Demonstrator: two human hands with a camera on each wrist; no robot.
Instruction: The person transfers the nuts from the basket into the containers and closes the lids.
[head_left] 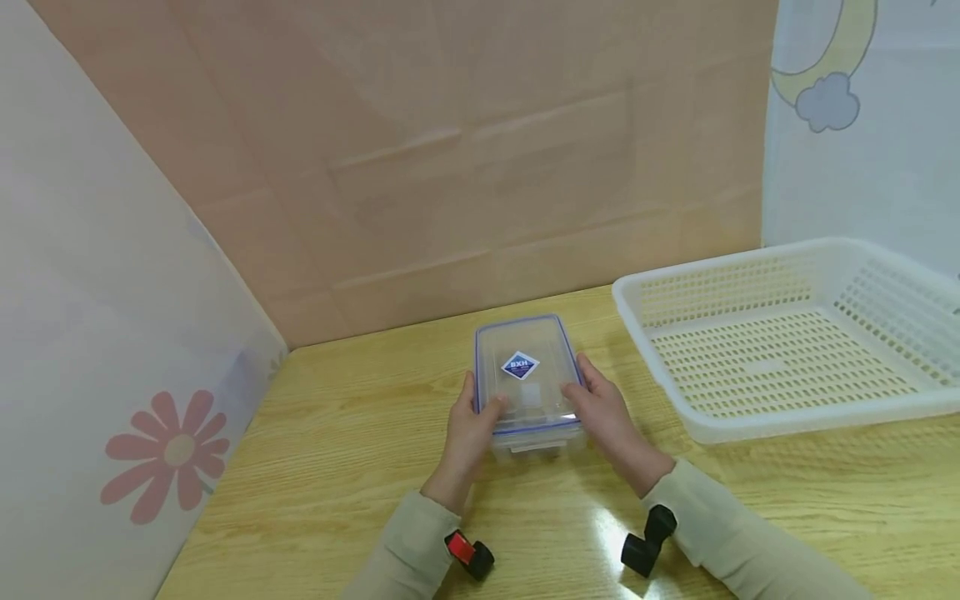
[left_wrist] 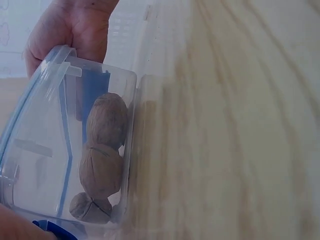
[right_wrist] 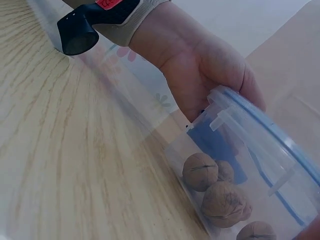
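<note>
Wood-grain table (head_left: 315,467) bears a lidded clear plastic walnut box (head_left: 528,367), left hand (head_left: 471,427) and right hand (head_left: 604,410) clasping its sides, empty white basket (head_left: 787,333) at three o'clock.

Clear lidded box of walnuts on the desk

The clear plastic box (head_left: 529,386) sits flat on the wooden desk (head_left: 345,467), near its middle, its blue-rimmed lid (head_left: 525,367) closed and bearing a blue diamond label. Several whole brown walnuts (left_wrist: 102,155) lie bunched inside against one wall, seen through the transparent side.
</note>
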